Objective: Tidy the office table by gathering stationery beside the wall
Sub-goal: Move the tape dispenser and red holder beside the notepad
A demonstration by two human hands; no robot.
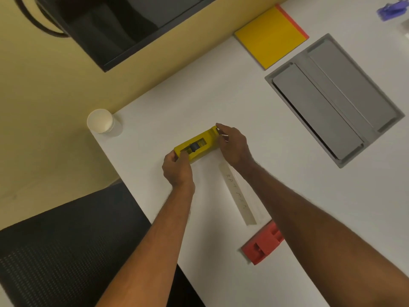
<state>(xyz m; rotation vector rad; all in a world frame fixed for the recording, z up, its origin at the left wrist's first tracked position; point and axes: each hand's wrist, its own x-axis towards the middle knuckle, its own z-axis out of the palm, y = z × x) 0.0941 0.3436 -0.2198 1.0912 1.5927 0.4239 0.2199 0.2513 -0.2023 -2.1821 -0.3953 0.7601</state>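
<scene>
Both hands held one thing between them: a long yellow plastic tape dispenser [197, 144] with a dark roller in its open middle. The left hand [177, 168] was clenched on its near end, fingers curled over the top edge and thumb on the side. The right hand [232, 144] grasped its far end, fingertips [220, 127] hooked over the corner. The dispenser lay slantwise on the white tabletop [254, 111], its underside on or just above the surface; which of the two could not be told.

Just beside the right wrist, on the near side, lay a pale translucent plastic ruler [238, 194] with faint handwriting along it, flat on the tabletop and apart from the dispenser. Past the ruler's near end, partly under the right forearm, sat a red plastic stapler-like block [262, 244].

Beyond the left hand, at the tabletop's corner by the beige wall [155, 69], stood a small clear jar with a white lid [100, 121]. Far beyond the right hand, a yellow square pad with an orange edge [269, 37] lay against the wall, and a grey rectangular cable hatch [336, 96] was set into the tabletop beside it. A blurred purple object [390, 9] sat at the far corner of the view. A black mesh chair [66, 251] stood near the left forearm, off the tabletop.
</scene>
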